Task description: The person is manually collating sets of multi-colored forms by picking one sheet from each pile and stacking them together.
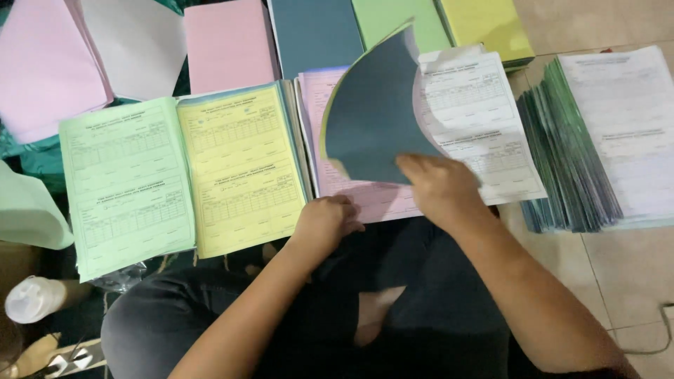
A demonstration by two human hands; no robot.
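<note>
The dark sheet (372, 119) in the right hand (439, 186) hides the pink forms (351, 189).

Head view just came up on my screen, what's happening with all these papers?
A person sits on the floor sorting coloured forms. The right hand lifts a curled dark blue sheet off the white form pile. The left hand rests closed at the bottom edge of the pink forms. Green forms and yellow forms lie to the left, and a fanned stack lies to the right.
</note>
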